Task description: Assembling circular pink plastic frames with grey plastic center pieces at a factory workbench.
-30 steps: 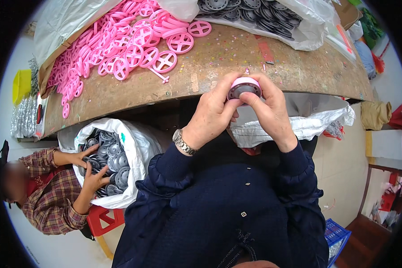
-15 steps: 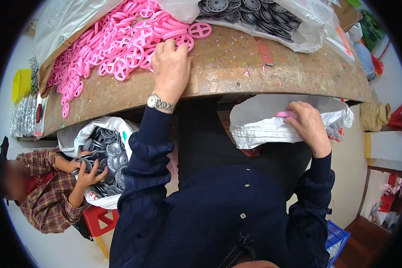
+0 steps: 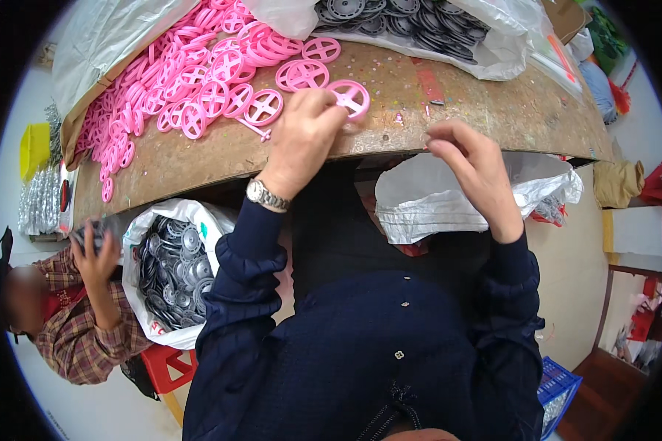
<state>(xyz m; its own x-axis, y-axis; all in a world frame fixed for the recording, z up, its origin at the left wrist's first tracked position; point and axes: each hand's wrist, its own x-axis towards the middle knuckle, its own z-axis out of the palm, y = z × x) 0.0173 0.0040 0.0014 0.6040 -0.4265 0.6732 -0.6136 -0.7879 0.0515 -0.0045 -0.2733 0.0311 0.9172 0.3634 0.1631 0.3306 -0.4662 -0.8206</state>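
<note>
My left hand (image 3: 305,140), a watch on its wrist, is just over the near edge of the table with bent fingers. Its fingertips pinch a pink four-spoked wheel (image 3: 348,100), tilted up from the tabletop. A heap of similar pink wheels (image 3: 213,95) spreads to the left and behind. My right hand (image 3: 474,173) hovers at the table's edge, thumb and forefinger drawn together; whatever may be between them is too small to make out. Below it hangs the mouth of a white woven bag (image 3: 419,213), its inside mostly hidden.
Grey wheels (image 3: 404,26) lie on plastic at the back of the worn table (image 3: 375,70). At left, a white sack (image 3: 143,309) holds more grey discs, beside a co-worker (image 3: 88,309) raising a blurred dark bunch. A red stool (image 3: 165,367) and a blue crate (image 3: 555,393) stand below.
My left hand has come nearer with a pink wheel. My right hand has risen from the bag; its pink piece no longer shows. The co-worker's hand has lifted out of the sack.
</note>
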